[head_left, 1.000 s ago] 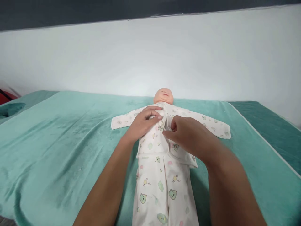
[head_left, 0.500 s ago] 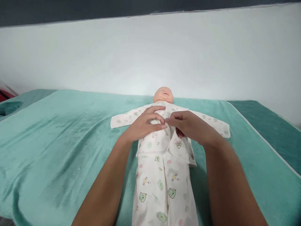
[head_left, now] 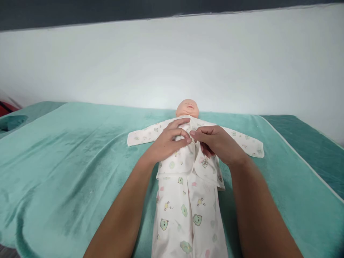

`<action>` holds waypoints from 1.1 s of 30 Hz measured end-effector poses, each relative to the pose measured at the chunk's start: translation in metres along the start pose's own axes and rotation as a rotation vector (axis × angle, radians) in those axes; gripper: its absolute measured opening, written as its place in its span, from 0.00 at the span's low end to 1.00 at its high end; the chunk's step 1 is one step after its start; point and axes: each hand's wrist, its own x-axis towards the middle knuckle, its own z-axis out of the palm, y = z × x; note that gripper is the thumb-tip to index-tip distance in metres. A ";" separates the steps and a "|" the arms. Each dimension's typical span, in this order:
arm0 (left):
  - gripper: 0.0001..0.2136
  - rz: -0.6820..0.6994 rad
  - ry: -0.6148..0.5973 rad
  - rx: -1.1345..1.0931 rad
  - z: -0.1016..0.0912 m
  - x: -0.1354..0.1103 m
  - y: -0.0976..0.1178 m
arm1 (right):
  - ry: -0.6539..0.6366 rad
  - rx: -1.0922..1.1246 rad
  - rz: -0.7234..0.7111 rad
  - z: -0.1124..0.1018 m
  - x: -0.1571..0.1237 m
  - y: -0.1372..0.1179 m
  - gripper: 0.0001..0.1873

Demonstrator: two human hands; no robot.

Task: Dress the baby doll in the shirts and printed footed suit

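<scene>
Shirt (head_left: 176,164) (cartoon-printed) under both hands (head_left: 167,144) (head_left: 220,144)

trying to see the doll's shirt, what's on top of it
The left hand rests on the front of the shirt; the right hand is at its front opening. The parts of the shirt directly beneath them are covered and cannot be seen.

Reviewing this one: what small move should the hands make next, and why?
Probably have the right hand press its side of the shirt toward the side under the left hand: both hands are at the front opening, and the edge nearest the right hand looks raised.
</scene>
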 end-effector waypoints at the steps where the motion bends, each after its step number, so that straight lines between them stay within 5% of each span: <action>1: 0.07 -0.004 0.001 0.004 0.000 0.000 0.000 | 0.003 0.010 -0.004 0.000 0.000 0.000 0.23; 11: 0.06 0.024 0.023 -0.076 -0.001 0.001 -0.002 | -0.003 0.241 0.000 -0.007 0.004 0.013 0.24; 33: 0.08 0.036 -0.073 -0.005 -0.004 0.001 0.001 | -0.016 0.018 -0.063 0.001 -0.001 0.008 0.25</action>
